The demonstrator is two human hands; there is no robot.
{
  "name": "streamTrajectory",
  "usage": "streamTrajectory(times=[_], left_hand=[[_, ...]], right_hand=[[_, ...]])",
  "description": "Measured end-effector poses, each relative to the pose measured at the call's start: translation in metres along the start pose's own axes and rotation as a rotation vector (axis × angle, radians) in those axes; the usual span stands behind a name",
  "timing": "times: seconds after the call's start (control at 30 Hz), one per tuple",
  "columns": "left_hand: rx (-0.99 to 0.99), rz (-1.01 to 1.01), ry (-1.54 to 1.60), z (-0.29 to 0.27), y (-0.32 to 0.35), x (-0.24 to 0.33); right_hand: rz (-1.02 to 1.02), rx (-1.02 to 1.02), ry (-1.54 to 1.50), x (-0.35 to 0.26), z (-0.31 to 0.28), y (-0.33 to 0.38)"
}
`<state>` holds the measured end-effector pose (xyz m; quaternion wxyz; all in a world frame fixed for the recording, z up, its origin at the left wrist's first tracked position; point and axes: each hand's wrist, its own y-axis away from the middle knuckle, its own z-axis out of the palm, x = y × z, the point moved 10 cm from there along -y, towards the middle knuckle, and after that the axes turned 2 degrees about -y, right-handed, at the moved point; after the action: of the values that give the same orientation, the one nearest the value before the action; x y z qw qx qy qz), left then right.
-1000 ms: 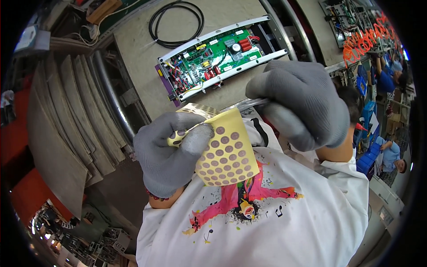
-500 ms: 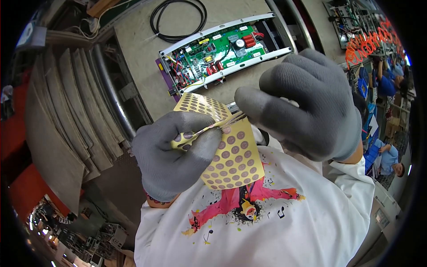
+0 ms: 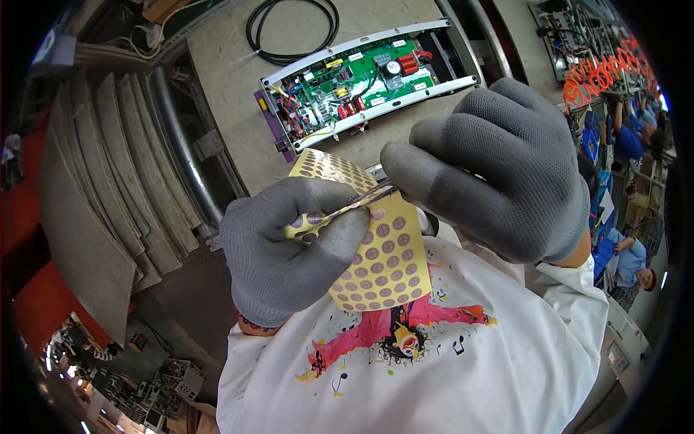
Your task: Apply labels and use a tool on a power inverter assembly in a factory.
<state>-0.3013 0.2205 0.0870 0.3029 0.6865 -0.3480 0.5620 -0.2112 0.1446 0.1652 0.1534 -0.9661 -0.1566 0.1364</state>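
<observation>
A pale yellow sheet of round grey stickers (image 3: 387, 257) is folded across its middle, one part standing up behind and the other hanging down in front of my shirt. My gloved left hand (image 3: 282, 249) grips it at the fold between thumb and fingers. Right at the fold's right end is my gloved right hand (image 3: 506, 170), its fingers curled and the index fingertip against the sheet's edge. Whatever its fingertips may pinch is hidden. Beyond both hands, an open metal-framed unit with a green circuit board (image 3: 372, 79) lies on the bench.
A coiled black cable (image 3: 337, 29) rests behind the unit on the grey bench (image 3: 224, 72). Curved grey panels (image 3: 94, 195) stand in a row at left, beside a metal tube (image 3: 177, 145). An orange coiled hose (image 3: 600, 79) and other people (image 3: 632, 260) show at right.
My left hand and the sticker sheet have shifted slightly to the right. My right index finger has moved a little closer along the fold; its grip looks much the same.
</observation>
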Motion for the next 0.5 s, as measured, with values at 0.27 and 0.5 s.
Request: streamTrajectory(times=[0.27, 0.5], left_hand=[[-0.003, 0.004, 0.139, 0.004, 0.001, -0.004], [-0.072, 0.073, 0.032, 0.006, 0.003, 0.008]], right_hand=[[-0.023, -0.027, -0.039, 0.002, 0.005, -0.002], [-0.047, -0.059, -0.182, 0.006, 0.008, -0.002]])
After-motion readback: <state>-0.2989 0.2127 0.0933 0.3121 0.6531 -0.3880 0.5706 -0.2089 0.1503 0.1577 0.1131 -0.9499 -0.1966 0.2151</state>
